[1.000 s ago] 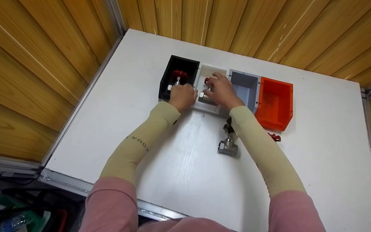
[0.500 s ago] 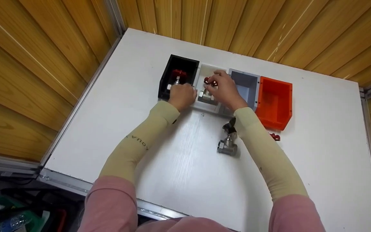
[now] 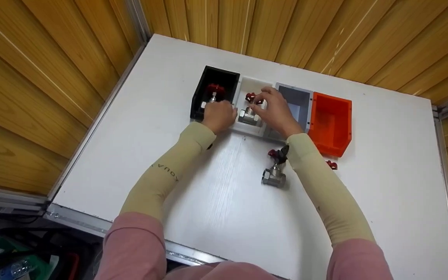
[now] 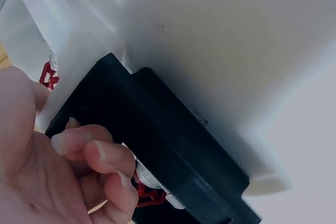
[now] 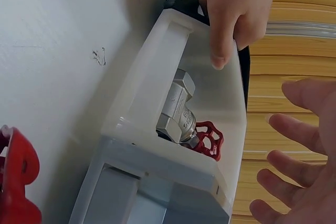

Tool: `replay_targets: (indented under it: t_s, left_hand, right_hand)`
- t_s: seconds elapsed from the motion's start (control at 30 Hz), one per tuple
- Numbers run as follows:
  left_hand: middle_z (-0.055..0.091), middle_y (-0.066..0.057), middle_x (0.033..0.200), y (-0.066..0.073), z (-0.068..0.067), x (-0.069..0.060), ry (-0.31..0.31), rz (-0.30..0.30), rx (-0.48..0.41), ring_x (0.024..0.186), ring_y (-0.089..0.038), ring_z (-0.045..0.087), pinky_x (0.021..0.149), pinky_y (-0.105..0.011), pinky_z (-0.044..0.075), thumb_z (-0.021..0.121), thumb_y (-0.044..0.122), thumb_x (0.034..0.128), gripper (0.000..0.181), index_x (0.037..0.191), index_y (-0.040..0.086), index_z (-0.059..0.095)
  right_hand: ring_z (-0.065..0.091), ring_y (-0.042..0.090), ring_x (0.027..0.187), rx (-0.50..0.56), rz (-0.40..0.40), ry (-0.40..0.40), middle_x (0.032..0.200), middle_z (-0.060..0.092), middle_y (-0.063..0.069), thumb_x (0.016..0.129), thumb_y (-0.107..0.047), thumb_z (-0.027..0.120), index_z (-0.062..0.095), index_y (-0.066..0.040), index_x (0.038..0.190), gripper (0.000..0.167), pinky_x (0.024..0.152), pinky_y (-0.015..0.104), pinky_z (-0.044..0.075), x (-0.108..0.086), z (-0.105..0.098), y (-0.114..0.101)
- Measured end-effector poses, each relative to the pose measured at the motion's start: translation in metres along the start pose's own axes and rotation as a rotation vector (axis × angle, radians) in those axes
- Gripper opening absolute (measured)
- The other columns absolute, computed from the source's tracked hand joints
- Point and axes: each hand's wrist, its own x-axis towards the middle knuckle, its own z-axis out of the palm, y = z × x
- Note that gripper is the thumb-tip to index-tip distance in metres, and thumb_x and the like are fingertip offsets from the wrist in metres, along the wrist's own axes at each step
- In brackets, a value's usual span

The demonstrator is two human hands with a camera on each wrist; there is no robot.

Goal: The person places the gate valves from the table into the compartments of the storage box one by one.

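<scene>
Eyes on the white bin [image 3: 253, 83], where the near valve [image 3: 249, 116] lies with its silver body toward the front and its red wheel toward the back. The wheel stays well within reach that way, and in the right wrist view the walls look close enough to keep the body from rolling far.

Here's the right hand [image 3: 276, 111], just beside that wheel: fingers spread and lightly bent, thumb apart, nothing in its grasp. The right wrist view shows a gap between fingertips and wheel, so the valve's weight rests on the bin.

Over to the left hand [image 3: 219, 116], fingers curled in, thumb dipping into the white bin. It seems to pinch the side walls where the white bin meets the black bin [image 3: 222, 73], presumably to steady them; how firmly, nobody can tell.

Inside the black bin sits a second valve [image 3: 213, 97], red wheel toward the back too, partly hidden by that left hand. The grey bin [image 3: 292, 97] and the orange bin [image 3: 331, 116] complete the row, side by side, likely so each piece has its own slot.

And down front on the table [image 3: 224, 217], a third valve [image 3: 274, 175] lies beside the right sleeve [image 3: 321, 190], with a red piece [image 3: 331, 165] half hidden beyond.
</scene>
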Motion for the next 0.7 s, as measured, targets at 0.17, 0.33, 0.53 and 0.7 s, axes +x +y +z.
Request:
replay_targets:
  t_s: [0.17,0.33,0.53,0.7]
  left_hand:
    - [0.066,-0.009,0.087,-0.004,0.000,-0.001,-0.018,-0.001,-0.028,0.078,-0.029,0.066,0.065,-0.043,0.054,0.034,0.047,0.1012,0.054,0.092,0.005,0.065]
    - [0.067,-0.009,0.083,-0.005,-0.003,-0.001,-0.018,-0.004,-0.033,0.076,-0.028,0.066,0.065,-0.043,0.054,0.035,0.049,0.1006,0.055,0.087,0.005,0.065]
    - [0.057,-0.005,0.070,-0.006,-0.006,-0.003,0.009,0.004,-0.034,0.067,-0.024,0.061,0.060,-0.042,0.052,0.038,0.053,0.0990,0.054,0.071,0.010,0.055]
    - [0.039,0.002,0.057,-0.005,-0.007,-0.004,0.081,0.012,-0.046,0.054,-0.016,0.047,0.046,-0.035,0.040,0.036,0.056,0.0991,0.058,0.059,0.015,0.039]
  right_hand:
    - [0.030,0.027,0.143,0.010,0.018,-0.006,0.151,0.038,0.002,0.092,-0.035,0.065,0.064,-0.013,0.112,0.030,0.117,0.045,0.027,-0.006,-0.003,0.002]
    - [0.029,0.027,0.144,0.024,0.035,-0.003,0.152,0.037,0.003,0.092,-0.037,0.065,0.063,-0.010,0.115,0.036,0.117,0.046,0.027,-0.011,-0.004,0.008]
    - [0.029,0.027,0.143,0.026,0.070,-0.022,0.153,0.034,0.002,0.092,-0.038,0.064,0.063,-0.012,0.120,0.038,0.116,0.047,0.028,-0.018,-0.007,0.017]
    - [0.028,0.027,0.143,0.047,0.085,-0.025,0.153,0.034,0.002,0.092,-0.036,0.064,0.063,-0.013,0.120,0.036,0.117,0.049,0.027,-0.025,-0.010,0.024]
